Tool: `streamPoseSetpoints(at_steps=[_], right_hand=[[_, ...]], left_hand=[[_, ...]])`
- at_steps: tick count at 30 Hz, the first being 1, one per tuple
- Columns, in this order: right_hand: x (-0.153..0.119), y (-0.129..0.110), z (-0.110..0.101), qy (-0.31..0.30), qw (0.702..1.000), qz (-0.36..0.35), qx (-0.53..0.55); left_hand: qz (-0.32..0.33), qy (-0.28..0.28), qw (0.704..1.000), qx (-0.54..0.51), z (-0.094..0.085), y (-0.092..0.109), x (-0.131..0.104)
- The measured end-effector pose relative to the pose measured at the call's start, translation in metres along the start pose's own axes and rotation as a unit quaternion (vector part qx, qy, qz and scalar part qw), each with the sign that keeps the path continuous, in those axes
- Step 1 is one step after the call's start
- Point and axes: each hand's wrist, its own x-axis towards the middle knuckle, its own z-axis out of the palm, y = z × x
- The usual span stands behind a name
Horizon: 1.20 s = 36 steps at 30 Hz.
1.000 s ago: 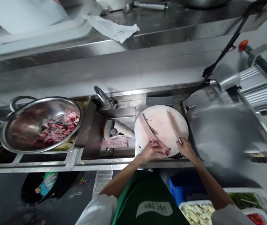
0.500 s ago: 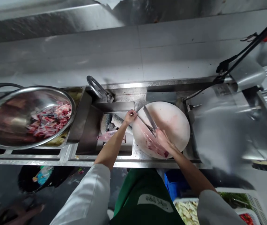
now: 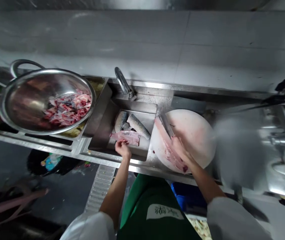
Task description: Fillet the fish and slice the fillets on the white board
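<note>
While the right hand (image 3: 179,146) grips the knife (image 3: 167,125) along the fish (image 3: 169,146), the left hand (image 3: 123,148) curls over the sink (image 3: 102,133), its hold unclear; the apron label (image 3: 164,212) looks illegible.

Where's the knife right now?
In the head view, the knife is in the right hand, over the left part of the round cutting board, beside the pink fish fillet.

On remote view I find a kitchen, apparently commercial: a steel sink (image 3: 101,128) with a tap (image 3: 122,81) adjoins a round chopping board (image 3: 194,133) bearing raw fish (image 3: 168,145), and a large bowl (image 3: 27,96) contains cut pieces (image 3: 68,108). I further note a tiled wall (image 3: 132,43) and a printed green apron (image 3: 142,203) over white sleeves (image 3: 89,226).
</note>
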Motion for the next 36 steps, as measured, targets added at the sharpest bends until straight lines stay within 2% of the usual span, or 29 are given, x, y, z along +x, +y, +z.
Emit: streamPoseSetpoints(at_steps=[1,3,5,6,7,9,11,12,13,16,17,18,19,22,24,26,27,28,31,33,34,36], right_hand=[[0.003,0.002,0.007,-0.020,1.000,0.007,0.008],[0.012,0.011,0.014,-0.040,0.998,0.028,0.038],[0.024,0.023,0.011,-0.047,0.995,0.052,0.068],[0.028,0.030,0.007,-0.045,0.994,0.060,0.074],[0.032,0.037,0.001,-0.043,0.994,0.066,0.074],[0.037,0.046,-0.009,-0.035,0.995,0.074,0.053],[0.035,0.047,-0.019,-0.016,0.997,0.080,0.009],[0.032,0.046,-0.023,-0.008,0.996,0.084,-0.016],[0.029,0.044,-0.027,-0.001,0.995,0.088,-0.039],[0.017,0.045,-0.039,0.029,0.991,0.106,-0.075],[0.012,0.049,-0.044,0.041,0.989,0.116,-0.086],[0.008,0.056,-0.048,0.050,0.986,0.126,-0.101],[0.003,0.066,-0.051,0.051,0.982,0.138,-0.116],[-0.011,0.098,-0.056,0.022,0.974,0.170,-0.148],[-0.018,0.114,-0.054,0.008,0.972,0.178,-0.150],[-0.022,0.121,-0.049,0.009,0.972,0.178,-0.151],[-0.022,0.123,-0.046,0.010,0.972,0.177,-0.153],[-0.021,0.123,-0.044,0.012,0.972,0.176,-0.153],[-0.021,0.127,-0.038,0.014,0.972,0.178,-0.152],[-0.025,0.136,-0.037,0.019,0.971,0.180,-0.158],[-0.028,0.141,-0.035,0.029,0.968,0.178,-0.172],[-0.027,0.145,-0.030,0.063,0.962,0.161,-0.213]], left_hand=[[0.016,0.015,1.000,0.005,-0.010,-0.001,-0.002],[0.071,0.002,0.997,0.032,-0.020,-0.001,-0.014],[0.150,-0.066,0.984,0.074,-0.014,0.003,-0.039],[0.195,-0.126,0.968,0.098,-0.007,0.005,-0.055],[0.240,-0.200,0.942,0.122,0.002,0.007,-0.073],[0.315,-0.362,0.862,0.163,0.023,0.011,-0.107],[0.356,-0.473,0.783,0.192,0.039,0.011,-0.131],[0.364,-0.494,0.764,0.201,0.044,0.010,-0.138],[0.365,-0.491,0.763,0.208,0.049,0.009,-0.141],[0.357,-0.423,0.803,0.221,0.064,0.010,-0.140],[0.362,-0.418,0.802,0.228,0.074,0.012,-0.139],[0.375,-0.431,0.785,0.238,0.087,0.017,-0.139],[0.394,-0.462,0.752,0.255,0.102,0.022,-0.141],[0.450,-0.567,0.601,0.339,0.156,0.040,-0.154],[0.470,-0.602,0.513,0.392,0.185,0.049,-0.164],[0.464,-0.628,0.457,0.426,0.204,0.055,-0.170],[0.448,-0.639,0.452,0.433,0.209,0.057,-0.172],[0.426,-0.647,0.460,0.434,0.212,0.059,-0.172],[0.378,-0.642,0.525,0.412,0.203,0.067,-0.164],[0.359,-0.609,0.605,0.366,0.176,0.070,-0.147],[0.340,-0.576,0.663,0.335,0.153,0.070,-0.135],[0.257,-0.470,0.802,0.264,0.087,0.062,-0.105]])
